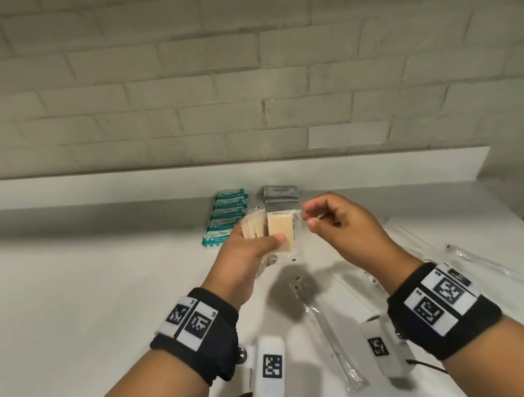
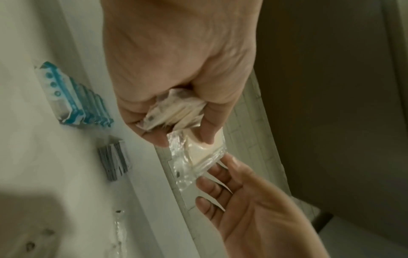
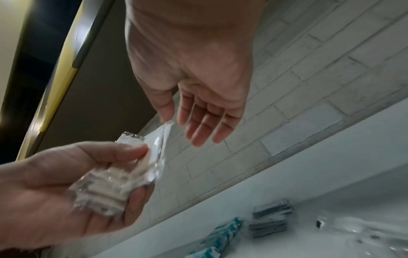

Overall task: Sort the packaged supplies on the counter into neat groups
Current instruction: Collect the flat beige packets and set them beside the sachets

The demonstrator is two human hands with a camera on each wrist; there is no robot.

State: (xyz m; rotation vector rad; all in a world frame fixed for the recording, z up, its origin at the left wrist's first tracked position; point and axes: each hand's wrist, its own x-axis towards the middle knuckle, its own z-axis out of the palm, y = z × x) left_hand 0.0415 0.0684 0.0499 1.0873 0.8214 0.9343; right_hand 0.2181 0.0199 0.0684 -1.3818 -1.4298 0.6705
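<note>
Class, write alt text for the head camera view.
The left hand grips a fan of beige packets above a white counter; the right hand hovers beside them. Teal packets and grey packets sit grouped behind.

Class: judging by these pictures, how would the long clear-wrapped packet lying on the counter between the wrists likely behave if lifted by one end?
The long clear packet probably droops: its wrapper looks thin and crinkled. It likely weighs little, being slim. Its glossy film may slip between fingers.
</note>
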